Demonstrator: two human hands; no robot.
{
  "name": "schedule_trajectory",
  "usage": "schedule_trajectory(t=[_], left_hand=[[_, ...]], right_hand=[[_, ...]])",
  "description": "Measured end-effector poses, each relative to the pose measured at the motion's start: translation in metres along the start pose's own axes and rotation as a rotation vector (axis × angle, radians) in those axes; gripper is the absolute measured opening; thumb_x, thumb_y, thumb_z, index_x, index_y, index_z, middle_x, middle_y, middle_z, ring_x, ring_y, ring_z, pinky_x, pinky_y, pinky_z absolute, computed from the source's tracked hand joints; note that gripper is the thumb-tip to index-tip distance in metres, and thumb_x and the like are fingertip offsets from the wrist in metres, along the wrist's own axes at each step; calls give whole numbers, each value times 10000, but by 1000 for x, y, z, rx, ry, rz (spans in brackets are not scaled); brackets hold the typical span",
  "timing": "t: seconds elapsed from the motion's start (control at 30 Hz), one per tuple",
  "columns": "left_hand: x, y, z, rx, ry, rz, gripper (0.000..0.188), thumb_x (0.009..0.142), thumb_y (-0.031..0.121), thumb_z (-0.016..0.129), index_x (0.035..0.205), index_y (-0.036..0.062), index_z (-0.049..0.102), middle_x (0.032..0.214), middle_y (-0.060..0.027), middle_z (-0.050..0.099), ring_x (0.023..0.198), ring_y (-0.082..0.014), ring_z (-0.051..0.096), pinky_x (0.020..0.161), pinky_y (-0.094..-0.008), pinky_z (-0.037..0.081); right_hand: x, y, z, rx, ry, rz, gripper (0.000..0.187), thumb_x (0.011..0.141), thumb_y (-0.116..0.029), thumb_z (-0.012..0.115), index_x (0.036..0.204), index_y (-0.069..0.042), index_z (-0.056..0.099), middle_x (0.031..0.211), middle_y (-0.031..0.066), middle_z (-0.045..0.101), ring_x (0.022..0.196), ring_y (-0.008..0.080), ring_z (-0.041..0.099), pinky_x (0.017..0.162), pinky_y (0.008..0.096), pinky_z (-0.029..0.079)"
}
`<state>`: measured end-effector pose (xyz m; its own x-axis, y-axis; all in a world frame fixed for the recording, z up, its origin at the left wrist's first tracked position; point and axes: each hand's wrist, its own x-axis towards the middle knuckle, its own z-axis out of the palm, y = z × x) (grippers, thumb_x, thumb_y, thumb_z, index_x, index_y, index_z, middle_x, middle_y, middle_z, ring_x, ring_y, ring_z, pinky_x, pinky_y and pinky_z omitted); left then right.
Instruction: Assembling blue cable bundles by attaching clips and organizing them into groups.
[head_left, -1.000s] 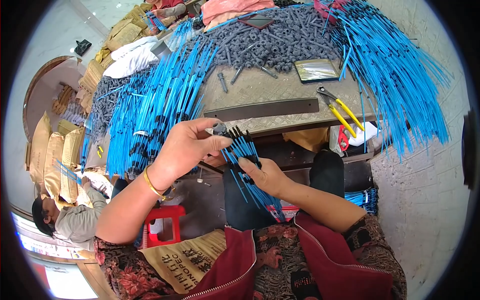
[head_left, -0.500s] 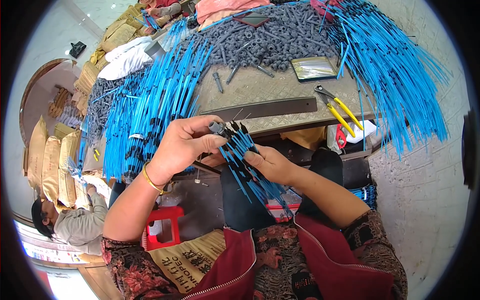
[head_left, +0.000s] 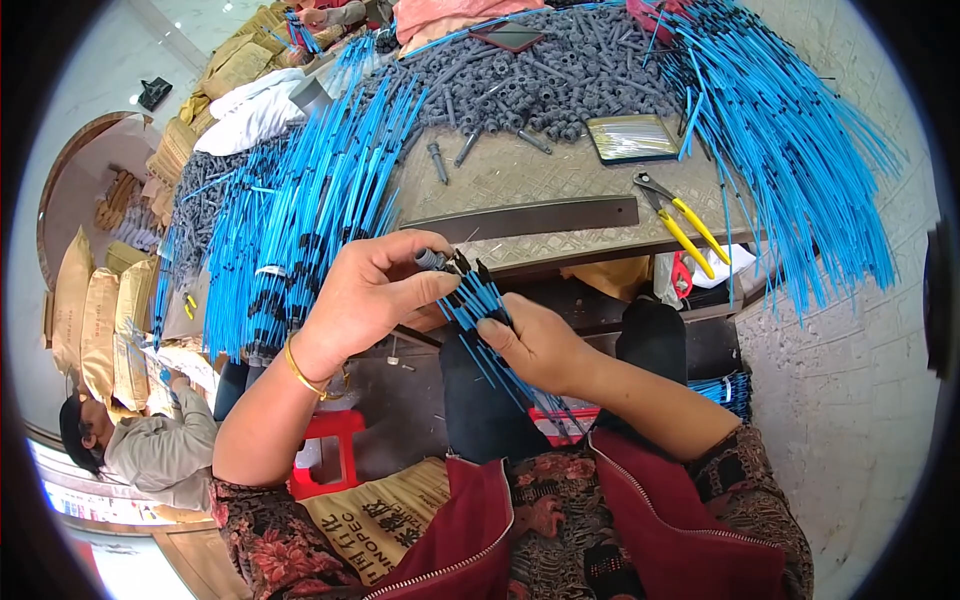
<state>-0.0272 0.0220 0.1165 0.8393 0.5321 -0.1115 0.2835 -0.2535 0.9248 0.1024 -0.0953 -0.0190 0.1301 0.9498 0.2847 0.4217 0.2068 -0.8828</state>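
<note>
In front of my lap, my left hand [head_left: 365, 295] pinches a ridged grey plastic fitting [head_left: 430, 259] between thumb and fingers. Close to its right, my right hand [head_left: 535, 345] is wrapped round a bundle of thin blue rods with black sections [head_left: 484, 296]. The upper rod ends lean near the fitting, and their lower ends hang over my knees. Whether a rod touches the fitting is hidden by my left fingers. A large pile of similar grey fittings [head_left: 550, 80] covers the far part of the table.
Yellow-handled pliers [head_left: 682, 225], a flat tray of thin pale pins [head_left: 632, 138] and a dark metal bar [head_left: 530, 217] lie on the table [head_left: 560, 185]. Blue rods are heaped at left [head_left: 310, 190] and right [head_left: 790, 150]. A co-worker [head_left: 150, 440] sits at far left, near brown sacks [head_left: 100, 330].
My right hand has shifted slightly left and down along the rods, and its thumb has turned. The fitting in my left hand has tilted a little and dipped.
</note>
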Motion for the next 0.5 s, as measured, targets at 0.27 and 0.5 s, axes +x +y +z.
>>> schedule_trajectory(t=[0.27,0.5], left_hand=[[0,5,-16,54,-267,-11,211,817,17,620,1022,-18,582,683,11,582,631,-26,529,567,-165,434],[-3,-4,-13,43,-207,-45,248,808,-15,608,1051,-27,562,844,-14,603,743,-54,578,635,-188,476]], right_hand=[[8,12,-21,451,-535,178,630,890,-600,336,905,-7,551,769,70,543,730,151,513,680,301,425],[11,12,-15,474,-552,200,640,870,-623,350,879,-13,542,753,36,525,696,131,496,652,287,423]])
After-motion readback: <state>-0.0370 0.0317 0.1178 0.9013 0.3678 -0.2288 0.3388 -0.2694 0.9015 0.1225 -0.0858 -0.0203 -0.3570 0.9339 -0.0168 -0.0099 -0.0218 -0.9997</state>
